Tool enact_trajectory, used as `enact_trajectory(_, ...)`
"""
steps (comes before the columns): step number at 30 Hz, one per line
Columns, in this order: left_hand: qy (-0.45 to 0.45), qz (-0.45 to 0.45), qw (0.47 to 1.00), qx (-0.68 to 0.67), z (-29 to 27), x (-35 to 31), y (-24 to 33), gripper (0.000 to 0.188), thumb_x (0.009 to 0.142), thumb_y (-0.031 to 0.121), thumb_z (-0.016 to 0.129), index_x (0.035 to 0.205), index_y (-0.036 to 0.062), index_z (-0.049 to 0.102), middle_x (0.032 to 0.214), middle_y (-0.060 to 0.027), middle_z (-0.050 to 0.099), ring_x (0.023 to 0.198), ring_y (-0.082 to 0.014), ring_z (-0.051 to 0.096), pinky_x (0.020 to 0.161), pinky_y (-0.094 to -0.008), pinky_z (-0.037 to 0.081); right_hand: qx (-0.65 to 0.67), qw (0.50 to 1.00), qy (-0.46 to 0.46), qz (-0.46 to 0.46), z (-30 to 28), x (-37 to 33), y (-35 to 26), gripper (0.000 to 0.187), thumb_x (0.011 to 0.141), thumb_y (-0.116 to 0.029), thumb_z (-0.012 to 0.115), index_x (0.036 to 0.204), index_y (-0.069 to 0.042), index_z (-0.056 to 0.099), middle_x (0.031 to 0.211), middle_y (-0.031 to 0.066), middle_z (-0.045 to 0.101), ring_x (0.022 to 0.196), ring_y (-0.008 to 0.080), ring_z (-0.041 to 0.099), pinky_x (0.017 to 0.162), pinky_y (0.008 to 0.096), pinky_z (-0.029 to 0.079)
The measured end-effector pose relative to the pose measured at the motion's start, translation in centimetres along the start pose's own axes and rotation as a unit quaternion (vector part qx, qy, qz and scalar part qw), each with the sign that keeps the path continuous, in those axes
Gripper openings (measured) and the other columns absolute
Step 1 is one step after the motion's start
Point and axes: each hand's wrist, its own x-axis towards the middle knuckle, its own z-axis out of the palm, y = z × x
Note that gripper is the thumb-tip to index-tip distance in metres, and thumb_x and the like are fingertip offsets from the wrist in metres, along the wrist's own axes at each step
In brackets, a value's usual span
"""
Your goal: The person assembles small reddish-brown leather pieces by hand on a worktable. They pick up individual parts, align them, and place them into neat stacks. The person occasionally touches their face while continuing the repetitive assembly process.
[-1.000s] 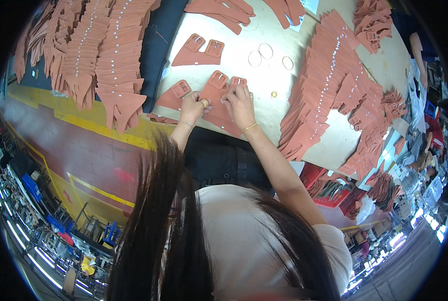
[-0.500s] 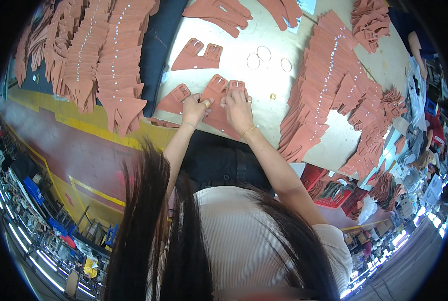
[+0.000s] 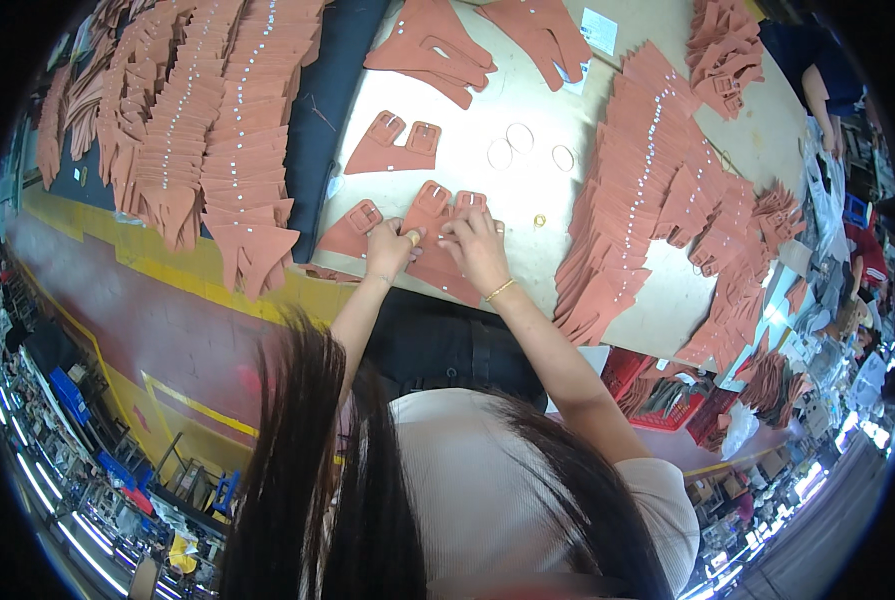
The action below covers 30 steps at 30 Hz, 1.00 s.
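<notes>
In front of me lies a terracotta leather-like piece [image 3: 435, 268] with two straps, each ending in a matching square buckle. My left hand [image 3: 391, 250] is closed at the piece's left side, thumb and fingers pinched together. Curled over its right strap, just below the right buckle [image 3: 469, 201], are the fingers of my right hand [image 3: 480, 252]; their tips are partly hidden. The left buckle [image 3: 432, 197] shows between and above my hands. Another buckled piece [image 3: 343, 238] lies partly under my left hand. Farther up the table rests a similar two-buckle piece [image 3: 392, 158].
Overlapping rows of terracotta pieces [image 3: 252, 150] lie left, with more stacked pieces [image 3: 617, 200] right. Thin rings [image 3: 519, 138] and a small gold-coloured ring [image 3: 539, 221] lie between. Strapped pieces [image 3: 427, 50] lie farther back. A red basket [image 3: 679, 412] stands below right; another person's arm [image 3: 818, 95] is beyond.
The whole view has shifted slightly, so the table sits lower in the picture. My hands stay at the same buckled piece, with the right fingers a little lower on its strap.
</notes>
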Motion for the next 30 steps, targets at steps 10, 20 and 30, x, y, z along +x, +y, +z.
enact_trajectory(10,0.003,-0.001,1.0,0.004,0.1,-0.1,0.0,0.021,0.084,0.014,0.068,0.089,-0.0052,0.064,0.071,-0.0106,0.066,0.056,-0.0146,0.065,0.049,-0.0259,0.05,-0.069,0.998,0.006,-0.006,1.7,0.2,-0.1,0.012,0.078,-0.021,0.069,0.084,-0.013,0.064,0.093,0.0024,0.051,0.096,0.0224,0.048,0.082,0.0405,0.034)
enact_trajectory(20,0.003,0.006,1.0,0.025,0.3,-0.1,-0.2,0.019,0.083,0.013,0.069,0.085,-0.0044,0.062,0.068,-0.0101,0.066,0.055,-0.0146,0.065,0.049,-0.0267,0.05,-0.04,0.998,0.002,-0.038,1.7,-0.9,0.6,0.009,0.08,-0.019,0.066,0.083,-0.011,0.062,0.09,0.0049,0.052,0.091,0.0233,0.05,0.083,0.0379,0.032)
enact_trajectory(30,0.006,0.008,1.0,0.01,0.4,-0.6,0.0,0.022,0.086,0.016,0.067,0.089,-0.0041,0.058,0.074,-0.0094,0.064,0.054,-0.0125,0.062,0.049,-0.0255,0.049,-0.068,0.984,0.108,0.125,-1.7,-1.3,6.4,0.004,0.081,-0.013,0.065,0.084,-0.013,0.063,0.093,0.0038,0.054,0.092,0.023,0.05,0.084,0.0381,0.03)
